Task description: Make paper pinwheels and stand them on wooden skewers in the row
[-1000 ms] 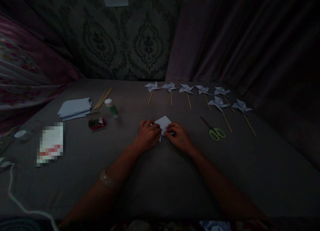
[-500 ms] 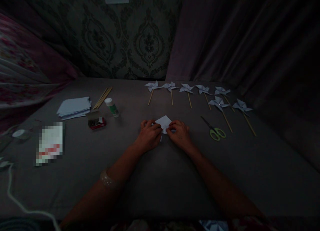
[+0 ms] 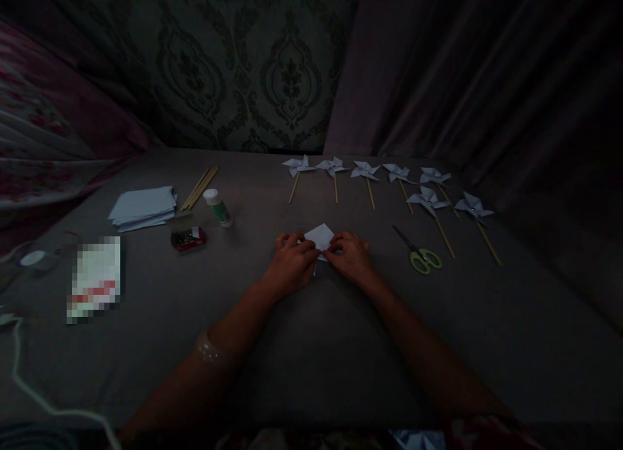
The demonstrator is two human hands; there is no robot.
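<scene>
- Surface runs wide here, w/ room btwn hands & near edge; pinwheels line the far edge; scissors well R.
- Paper mid-surface, btwn both grips: L grip clamped on its L side, R grip pinching its R.
- Qty: 7 pinwheels, 1 scissors, 1 glue, 1 box, 1 stack; sticks overlap, can't count.

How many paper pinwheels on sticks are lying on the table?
7. Left to right along the far side: first, second, third, fourth and fifth. Nearer, at right: sixth, beyond the scissors, and seventh, farther right. None seems hidden.
</scene>
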